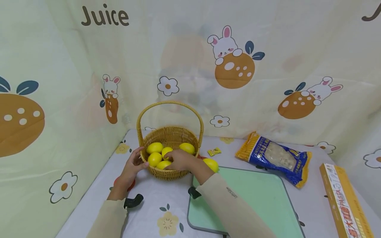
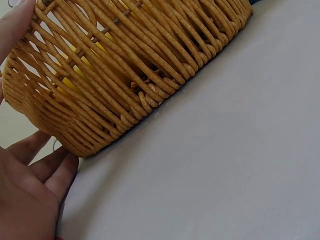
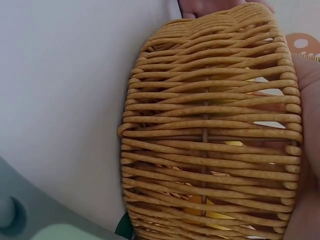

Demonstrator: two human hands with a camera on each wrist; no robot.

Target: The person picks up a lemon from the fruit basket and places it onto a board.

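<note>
A wicker basket point(image 1: 168, 174) with a tall hoop handle stands on the table and holds several yellow lemons point(image 1: 154, 147). My left hand point(image 1: 135, 163) grips its left side, thumb at the front of the rim; the left wrist view shows fingers point(image 2: 55, 172) against the wicker. Over the front right of the rim reaches my right hand point(image 1: 180, 159), its fingers curled down onto a lemon point(image 1: 167, 152) in the middle of the basket. The fingertips are partly hidden among the fruit. In the right wrist view, the basket's weave point(image 3: 215, 130) hides most of that hand.
Right of the basket lie another lemon point(image 1: 211, 164) and a small yellow packet point(image 1: 214, 151). A green board point(image 1: 253, 195) lies under my right forearm. Farther right are a blue pasta bag point(image 1: 276, 158) and a pasta box point(image 1: 345, 201). Something red point(image 1: 131, 185) shows beneath my left wrist.
</note>
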